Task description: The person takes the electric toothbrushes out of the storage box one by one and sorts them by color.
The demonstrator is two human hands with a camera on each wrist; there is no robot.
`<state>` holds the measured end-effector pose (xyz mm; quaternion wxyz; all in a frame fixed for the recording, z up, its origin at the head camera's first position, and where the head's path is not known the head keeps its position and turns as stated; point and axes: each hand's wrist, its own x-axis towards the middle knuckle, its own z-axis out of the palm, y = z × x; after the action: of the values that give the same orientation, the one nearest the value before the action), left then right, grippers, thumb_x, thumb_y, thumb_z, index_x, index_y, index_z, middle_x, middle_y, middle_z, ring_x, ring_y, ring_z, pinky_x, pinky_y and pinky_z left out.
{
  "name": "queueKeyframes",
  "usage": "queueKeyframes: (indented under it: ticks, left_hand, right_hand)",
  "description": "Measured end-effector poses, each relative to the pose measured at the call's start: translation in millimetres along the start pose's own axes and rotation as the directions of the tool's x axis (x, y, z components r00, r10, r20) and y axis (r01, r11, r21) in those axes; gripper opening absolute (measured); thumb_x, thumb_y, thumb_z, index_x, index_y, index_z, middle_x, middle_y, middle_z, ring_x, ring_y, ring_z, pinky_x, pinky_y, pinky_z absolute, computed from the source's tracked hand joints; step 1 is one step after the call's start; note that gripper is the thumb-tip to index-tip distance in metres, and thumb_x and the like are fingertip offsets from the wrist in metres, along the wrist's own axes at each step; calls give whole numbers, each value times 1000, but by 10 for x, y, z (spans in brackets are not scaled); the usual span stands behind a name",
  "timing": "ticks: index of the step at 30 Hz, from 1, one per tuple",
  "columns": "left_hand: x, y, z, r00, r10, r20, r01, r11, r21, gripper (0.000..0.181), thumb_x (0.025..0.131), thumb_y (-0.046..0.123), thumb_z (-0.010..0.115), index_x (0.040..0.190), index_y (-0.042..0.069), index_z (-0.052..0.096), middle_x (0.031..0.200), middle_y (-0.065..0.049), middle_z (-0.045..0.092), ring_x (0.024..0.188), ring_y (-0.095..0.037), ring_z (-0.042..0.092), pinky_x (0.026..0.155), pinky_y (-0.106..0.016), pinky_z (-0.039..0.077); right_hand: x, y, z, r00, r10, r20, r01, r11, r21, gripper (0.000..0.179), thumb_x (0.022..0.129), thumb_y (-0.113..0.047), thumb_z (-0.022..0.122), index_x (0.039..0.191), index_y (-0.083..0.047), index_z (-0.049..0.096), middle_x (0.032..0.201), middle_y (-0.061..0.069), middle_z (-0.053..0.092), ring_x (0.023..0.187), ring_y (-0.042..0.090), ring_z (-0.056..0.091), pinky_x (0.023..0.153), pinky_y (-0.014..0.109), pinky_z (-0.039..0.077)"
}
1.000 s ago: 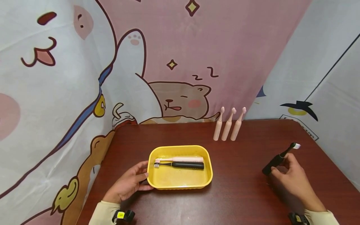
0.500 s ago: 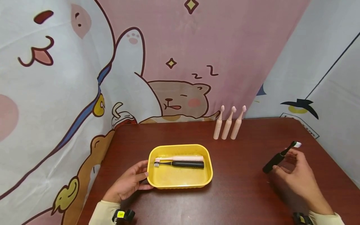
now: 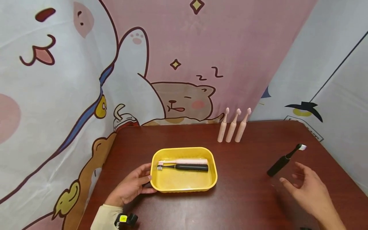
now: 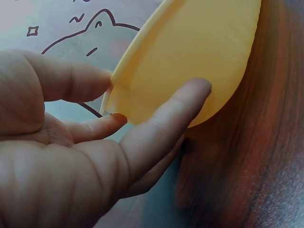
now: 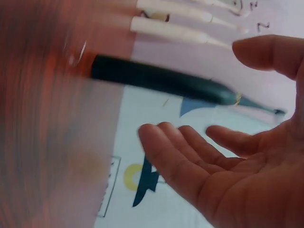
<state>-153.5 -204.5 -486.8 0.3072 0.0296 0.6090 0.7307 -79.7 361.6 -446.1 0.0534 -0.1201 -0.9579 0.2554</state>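
A yellow basket (image 3: 184, 187) lies on the dark wooden table, holding a pink toothbrush (image 3: 191, 161) and a black toothbrush (image 3: 191, 167) side by side. At its left end my left hand (image 3: 130, 185) touches the outer wall and rim; the left wrist view shows loosely extended digits against the yellow plastic. Another black electric toothbrush (image 3: 279, 165) stands upright on the right, bristles (image 3: 302, 147) at the top. Apart from it, just to its right, is my right hand (image 3: 310, 191), with thumb and fingers spread and nothing between them.
Three pink electric toothbrushes (image 3: 231, 131) stand in a row toward the table's back edge. Behind the table (image 3: 241, 198) hangs a printed cartoon cloth (image 3: 244, 48). Both the back and right table edges show in the head view.
My right hand has let go of the black toothbrush and drawn back to the right and toward me. The toothbrush now stands by itself. My left hand stays at the basket.
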Motion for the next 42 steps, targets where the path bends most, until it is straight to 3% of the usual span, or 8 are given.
queueKeyframes:
  ticks: [9,14,20,24,28,33,37,42]
  left_hand:
    - [-8,5,-7,1000,13,-2,-13,1000,-6,58,103,3,43,155,5,17,153,-30,26,122,-39,57,91,-57,54]
    - [-2,-7,-1,1000,14,-23,-14,1000,-1,58,103,4,43,154,5,18,153,-30,26,124,-40,56,89,-55,56]
    - [5,-24,21,999,5,-36,-5,1000,0,58,103,5,45,154,4,18,152,-31,26,125,-38,56,88,-55,56]
    - [-12,-16,31,999,5,-36,-5,1000,-3,59,103,6,46,154,3,18,152,-31,26,126,-38,55,89,-56,55]
    - [-17,2,14,999,15,-30,-15,1000,6,58,103,5,45,154,3,18,152,-31,26,125,-38,55,89,-57,55]
    - [-7,-7,-21,999,22,-24,-22,1000,11,58,103,4,45,154,4,18,151,-31,27,125,-37,56,89,-56,55]
    - [-4,-11,-18,1000,20,-20,-20,1000,9,59,103,5,46,155,5,18,152,-30,26,126,-36,55,90,-57,55]
    - [-7,-20,-8,1000,18,-24,-18,1000,0,58,103,5,45,154,5,18,152,-31,26,125,-37,55,89,-56,56]
  right_hand:
    - [-225,-537,73,991,-130,-16,130,991,-24,79,88,-48,71,143,1,44,132,28,50,111,44,53,77,59,50]
    - [-231,-874,119,965,-259,-52,259,966,3,70,84,-44,77,139,-8,50,128,16,56,106,33,59,73,46,55]
    - [-125,-1229,303,926,-376,-48,377,926,26,66,80,-36,82,135,-10,54,122,11,59,106,30,61,78,51,58]
    - [-27,-1487,424,872,-487,-42,489,870,60,62,78,-30,84,132,-14,57,121,3,61,104,21,62,79,44,59]
    - [84,-1776,560,783,-620,-56,622,774,119,55,77,-23,84,127,-18,61,118,-6,61,99,9,62,79,35,59]
    - [247,-2116,804,693,-719,43,707,691,152,48,80,-27,82,123,-18,63,115,-10,61,94,8,63,78,29,57]
    - [363,-2290,1016,663,-732,157,722,680,126,47,82,-30,80,123,-16,64,114,-6,63,98,16,64,83,33,54]
    - [462,-2375,1250,668,-689,282,701,709,70,48,81,-31,80,123,-14,65,114,1,65,98,18,61,88,38,52]
